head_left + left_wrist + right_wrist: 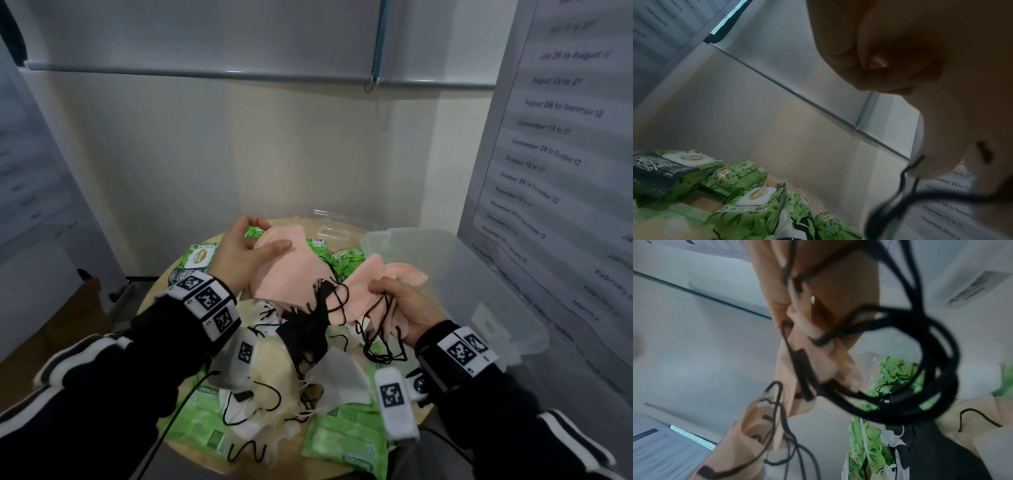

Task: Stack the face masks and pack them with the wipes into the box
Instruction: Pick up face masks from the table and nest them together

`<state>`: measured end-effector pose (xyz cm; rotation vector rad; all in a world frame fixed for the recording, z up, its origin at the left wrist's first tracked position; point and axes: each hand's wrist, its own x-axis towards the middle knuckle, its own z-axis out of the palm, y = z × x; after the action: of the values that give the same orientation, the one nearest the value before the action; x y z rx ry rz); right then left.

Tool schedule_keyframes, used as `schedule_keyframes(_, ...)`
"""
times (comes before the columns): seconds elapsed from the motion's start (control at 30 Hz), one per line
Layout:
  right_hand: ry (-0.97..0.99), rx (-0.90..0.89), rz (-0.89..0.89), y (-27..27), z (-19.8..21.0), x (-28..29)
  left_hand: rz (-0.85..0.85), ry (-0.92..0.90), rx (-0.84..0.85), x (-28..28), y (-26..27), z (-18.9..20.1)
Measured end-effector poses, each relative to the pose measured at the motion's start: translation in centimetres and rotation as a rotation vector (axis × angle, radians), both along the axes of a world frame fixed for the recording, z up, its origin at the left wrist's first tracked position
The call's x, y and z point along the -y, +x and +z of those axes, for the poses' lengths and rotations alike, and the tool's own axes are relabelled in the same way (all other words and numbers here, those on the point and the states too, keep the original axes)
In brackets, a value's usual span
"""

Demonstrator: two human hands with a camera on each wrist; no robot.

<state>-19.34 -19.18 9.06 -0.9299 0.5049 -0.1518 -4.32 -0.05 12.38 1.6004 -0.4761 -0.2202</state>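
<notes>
Head view: left hand point(245, 253) and right hand point(404, 305) each seemingly pinch pink masks point(294, 270)

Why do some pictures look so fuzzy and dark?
Left wrist view: the left hand sits too close, dark and unfocused. Right wrist view: the black ear loops smear with blur. Head view: the wall chart bends and its print goes soft at the edge.
</notes>
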Motion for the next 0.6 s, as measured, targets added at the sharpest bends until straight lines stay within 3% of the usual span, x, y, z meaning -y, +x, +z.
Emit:
schedule_keyframes(0.2,0.045,0.015,-0.074,0.3,-0.1,0.1,-0.07,-0.004,0.106,-0.3,0.7,-0.2)
schedule_keyframes(0.33,0.073,0.055,-0.104,0.2,0.0,0.1,-0.049,0.17,0.193,-0.3,0.7,-0.2)
schedule_keyframes(0.5,0.129,0.096,-0.231,0.5,-0.2,0.8,0.107,0.385,0.261,-0.2,-0.1,-0.1)
schedule_keyframes(0.6,0.163,0.095,-0.208,0.7,0.1,0.3,0.024,0.439,0.363,0.3,-1.1,-0.3)
